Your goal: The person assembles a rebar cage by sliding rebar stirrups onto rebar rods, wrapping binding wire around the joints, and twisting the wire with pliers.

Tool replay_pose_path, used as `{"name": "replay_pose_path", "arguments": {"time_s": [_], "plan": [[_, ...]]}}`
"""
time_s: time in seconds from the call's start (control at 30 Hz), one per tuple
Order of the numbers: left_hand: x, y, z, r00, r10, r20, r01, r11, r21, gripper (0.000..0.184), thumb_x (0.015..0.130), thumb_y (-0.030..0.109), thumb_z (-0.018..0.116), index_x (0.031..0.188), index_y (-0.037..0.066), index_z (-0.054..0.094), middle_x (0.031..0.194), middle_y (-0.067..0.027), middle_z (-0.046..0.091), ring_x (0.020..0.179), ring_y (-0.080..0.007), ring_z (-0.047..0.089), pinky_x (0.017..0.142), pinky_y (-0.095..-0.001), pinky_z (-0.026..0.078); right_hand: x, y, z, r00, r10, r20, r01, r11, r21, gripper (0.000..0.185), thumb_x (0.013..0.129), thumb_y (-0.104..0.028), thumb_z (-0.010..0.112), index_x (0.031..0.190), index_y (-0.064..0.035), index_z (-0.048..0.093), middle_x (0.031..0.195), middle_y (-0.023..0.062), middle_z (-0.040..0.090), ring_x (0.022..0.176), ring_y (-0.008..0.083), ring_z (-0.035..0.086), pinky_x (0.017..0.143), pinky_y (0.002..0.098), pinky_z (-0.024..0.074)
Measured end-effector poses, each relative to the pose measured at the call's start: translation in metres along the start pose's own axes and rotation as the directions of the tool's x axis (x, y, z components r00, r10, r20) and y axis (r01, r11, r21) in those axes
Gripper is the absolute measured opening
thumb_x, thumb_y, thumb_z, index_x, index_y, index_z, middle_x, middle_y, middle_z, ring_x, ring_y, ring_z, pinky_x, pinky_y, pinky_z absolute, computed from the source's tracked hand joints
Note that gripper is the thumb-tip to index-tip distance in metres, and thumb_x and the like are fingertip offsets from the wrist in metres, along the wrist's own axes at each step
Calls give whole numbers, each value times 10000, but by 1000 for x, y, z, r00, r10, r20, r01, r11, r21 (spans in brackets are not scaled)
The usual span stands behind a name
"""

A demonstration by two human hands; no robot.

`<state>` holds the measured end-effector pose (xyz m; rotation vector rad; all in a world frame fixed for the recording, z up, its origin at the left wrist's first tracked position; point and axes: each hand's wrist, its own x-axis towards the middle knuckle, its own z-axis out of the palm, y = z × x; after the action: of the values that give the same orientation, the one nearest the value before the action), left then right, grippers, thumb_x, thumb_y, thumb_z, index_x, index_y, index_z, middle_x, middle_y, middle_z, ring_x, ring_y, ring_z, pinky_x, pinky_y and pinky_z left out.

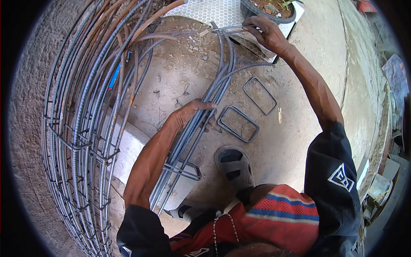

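Note:
My left hand [195, 113] is wrapped round a bundle of steel rebar [188, 137], which slants from my lap up toward the far side. My right hand [267, 34] is closed on a thin steel stirrup [231, 29], seen nearly edge-on beside the far ends of the bars. Whether the stirrup encircles those ends I cannot tell. Lower down, another rectangular stirrup [190, 174] sits around the bundle. On the ground to the right of the bars lie more rectangular stirrups, a single one [273, 97] and one or more nearer me [245, 138].
Tied rebar cages [77, 145] stand along the left, with rusty bar ends [156, 19] reaching over at the top. A potted plant [274, 17] stands on a hexagon-patterned sheet [205, 12]. A pale block [128, 143] lies beneath the bundle. My shoe [235, 165] is near the stirrups.

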<state>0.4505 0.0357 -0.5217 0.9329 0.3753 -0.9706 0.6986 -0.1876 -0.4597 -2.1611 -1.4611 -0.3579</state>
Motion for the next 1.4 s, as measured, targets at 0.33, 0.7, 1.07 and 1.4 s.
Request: {"name": "replay_pose_path", "arguments": {"time_s": [0.33,0.7,1.07,1.4], "plan": [[-3,1,25,997,6,82,-1,998,-61,292,751,260,677,904,38,565,660,-102,561,561,-209,584,564,-348,527,-28,5,-1,966,190,177,-224,954,197,212,897,-239,550,1011,-62,579,865,114,622,729,281,598,683,365,462],[-21,18,35,1000,22,0,-22,1000,1,354,704,270,681,913,12,559,654,-115,559,554,-217,584,561,-351,532,-62,1,-2,850,410,331,-526,702,480,266,911,-276,552,1052,-54,591,809,44,613,688,101,532,606,278,437],[-14,11,19,1000,-2,-1,2,999,-41,380,706,280,669,938,3,553,695,-132,566,597,-232,594,600,-384,537,-69,-4,15,821,330,465,-476,847,239,393,914,-323,507,1136,-6,573,961,214,621,882,368,590,816,406,468],[9,-7,-2,999,-40,5,40,997,-62,387,688,302,694,910,13,564,663,-118,559,585,-220,596,570,-346,521,-96,1,7,913,189,362,-254,957,139,329,925,-279,480,897,40,559,808,195,520,754,334,540,755,433,452]]}}
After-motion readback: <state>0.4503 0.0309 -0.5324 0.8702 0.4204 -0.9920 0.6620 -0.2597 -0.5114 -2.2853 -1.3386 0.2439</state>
